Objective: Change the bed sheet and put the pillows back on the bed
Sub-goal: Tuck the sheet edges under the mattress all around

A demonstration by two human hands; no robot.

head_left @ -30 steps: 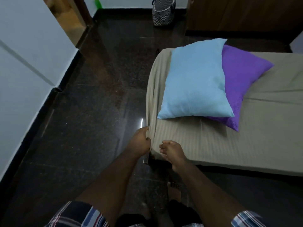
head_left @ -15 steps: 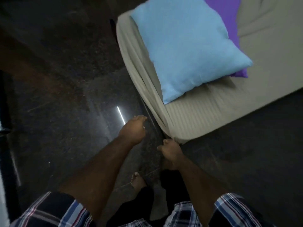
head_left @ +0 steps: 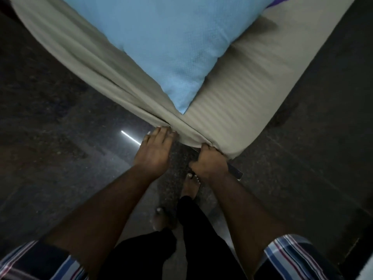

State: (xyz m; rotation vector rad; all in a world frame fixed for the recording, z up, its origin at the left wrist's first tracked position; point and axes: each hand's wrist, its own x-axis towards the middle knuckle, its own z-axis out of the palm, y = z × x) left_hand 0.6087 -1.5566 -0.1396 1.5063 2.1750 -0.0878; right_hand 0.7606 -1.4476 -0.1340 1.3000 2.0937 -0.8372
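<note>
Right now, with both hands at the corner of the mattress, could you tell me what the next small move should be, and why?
Probably pull the sheet corner up and off. The right hand already grips its bunched edge, the left hand touches the fold beside it, and the blue pillow lies on top.

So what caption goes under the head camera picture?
Both hands, left and right, work the sheet at the bed corner under a blue pillow.

sheet: beige, faintly striped — folds bunched at the mattress corner
pillow: light blue — lying on the sheet
</note>
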